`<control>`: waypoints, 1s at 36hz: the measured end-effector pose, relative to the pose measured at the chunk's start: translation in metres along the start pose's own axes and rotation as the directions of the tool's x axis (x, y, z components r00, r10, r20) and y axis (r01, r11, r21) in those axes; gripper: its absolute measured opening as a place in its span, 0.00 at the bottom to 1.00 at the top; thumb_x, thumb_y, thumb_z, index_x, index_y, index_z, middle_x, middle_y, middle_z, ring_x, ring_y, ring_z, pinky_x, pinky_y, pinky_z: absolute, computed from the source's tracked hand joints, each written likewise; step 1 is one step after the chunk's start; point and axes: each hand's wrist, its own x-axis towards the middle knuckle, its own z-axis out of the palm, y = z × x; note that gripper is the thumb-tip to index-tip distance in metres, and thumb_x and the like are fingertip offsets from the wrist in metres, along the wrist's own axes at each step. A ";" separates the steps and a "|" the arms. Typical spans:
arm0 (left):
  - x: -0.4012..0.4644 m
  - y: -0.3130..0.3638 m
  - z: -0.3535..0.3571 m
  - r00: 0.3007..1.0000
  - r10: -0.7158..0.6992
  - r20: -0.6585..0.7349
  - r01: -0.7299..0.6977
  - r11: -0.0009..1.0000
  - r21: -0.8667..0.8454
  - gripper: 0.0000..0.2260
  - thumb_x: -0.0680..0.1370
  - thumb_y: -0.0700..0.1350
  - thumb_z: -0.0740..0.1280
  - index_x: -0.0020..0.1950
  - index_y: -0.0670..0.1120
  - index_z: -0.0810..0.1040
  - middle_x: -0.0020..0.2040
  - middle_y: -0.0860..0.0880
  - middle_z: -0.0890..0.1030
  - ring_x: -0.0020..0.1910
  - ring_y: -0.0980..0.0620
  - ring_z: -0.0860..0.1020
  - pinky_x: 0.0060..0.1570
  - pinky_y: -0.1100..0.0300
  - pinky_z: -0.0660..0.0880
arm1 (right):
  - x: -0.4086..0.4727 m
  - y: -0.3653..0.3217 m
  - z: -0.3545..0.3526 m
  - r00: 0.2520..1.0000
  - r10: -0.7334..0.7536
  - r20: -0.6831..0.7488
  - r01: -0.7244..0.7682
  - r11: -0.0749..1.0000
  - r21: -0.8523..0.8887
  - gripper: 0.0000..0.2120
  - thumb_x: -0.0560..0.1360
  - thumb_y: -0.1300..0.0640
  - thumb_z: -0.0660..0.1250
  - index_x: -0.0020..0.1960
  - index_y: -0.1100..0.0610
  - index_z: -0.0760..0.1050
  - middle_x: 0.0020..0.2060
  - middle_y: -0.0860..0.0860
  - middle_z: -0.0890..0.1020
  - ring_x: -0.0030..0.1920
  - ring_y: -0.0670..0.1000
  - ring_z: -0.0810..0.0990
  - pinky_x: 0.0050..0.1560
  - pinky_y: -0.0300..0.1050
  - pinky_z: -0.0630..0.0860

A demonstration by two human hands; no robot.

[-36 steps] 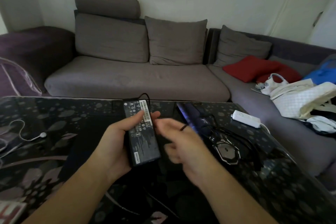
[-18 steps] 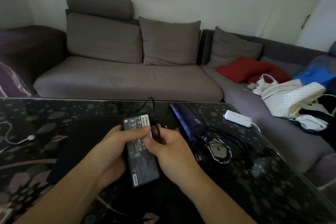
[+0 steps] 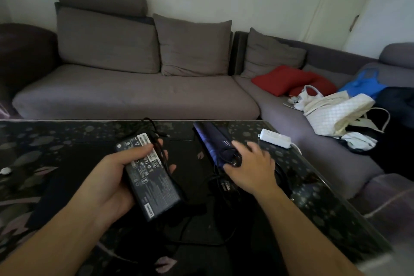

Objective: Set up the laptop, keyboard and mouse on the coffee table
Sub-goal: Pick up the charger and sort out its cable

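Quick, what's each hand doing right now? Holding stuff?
Left hand: grips the black power adapter.
Right hand: fingers curled over a dark object on the table; what it is cannot be told.

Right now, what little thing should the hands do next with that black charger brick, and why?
Probably the right hand should lift the dark bunched cable it rests on, beside the white power strip on the coffee table. The left hand already grips the laptop power adapter, so freeing that cord looks like the step towards plugging in. I cannot tell if its fingers have closed on it.
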 end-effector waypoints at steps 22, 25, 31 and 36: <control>0.002 -0.023 0.036 0.997 0.055 0.057 -0.059 0.994 0.087 0.09 0.75 0.39 0.69 0.48 0.42 0.90 0.44 0.45 0.86 0.40 0.48 0.87 0.58 0.43 0.78 | -0.024 0.100 -0.032 0.930 0.002 0.366 0.004 1.000 -0.016 0.22 0.80 0.45 0.71 0.32 0.54 0.71 0.34 0.50 0.80 0.37 0.50 0.79 0.38 0.43 0.74; 0.001 -0.026 0.036 0.997 0.041 0.067 -0.047 0.994 0.095 0.10 0.72 0.40 0.71 0.49 0.43 0.90 0.46 0.46 0.86 0.44 0.48 0.86 0.58 0.44 0.79 | -0.033 0.115 -0.035 0.898 0.037 0.439 -0.012 0.998 -0.058 0.22 0.78 0.43 0.72 0.33 0.53 0.71 0.35 0.50 0.81 0.39 0.49 0.79 0.41 0.43 0.74; -0.002 -0.026 0.041 0.993 0.055 0.103 -0.068 0.991 0.119 0.09 0.72 0.40 0.71 0.46 0.44 0.90 0.45 0.46 0.85 0.46 0.47 0.84 0.59 0.44 0.81 | -0.040 0.115 -0.053 0.842 0.069 0.535 -0.015 0.994 -0.106 0.15 0.67 0.39 0.80 0.49 0.45 0.83 0.49 0.43 0.84 0.52 0.46 0.82 0.57 0.45 0.80; -0.006 -0.026 0.044 0.989 0.073 0.126 -0.094 0.980 0.173 0.10 0.72 0.39 0.71 0.49 0.44 0.90 0.50 0.41 0.85 0.53 0.39 0.84 0.54 0.45 0.84 | -0.050 0.055 -0.069 0.981 -0.120 0.150 0.137 0.984 -0.111 0.12 0.68 0.52 0.67 0.51 0.49 0.81 0.48 0.47 0.83 0.51 0.53 0.83 0.54 0.51 0.82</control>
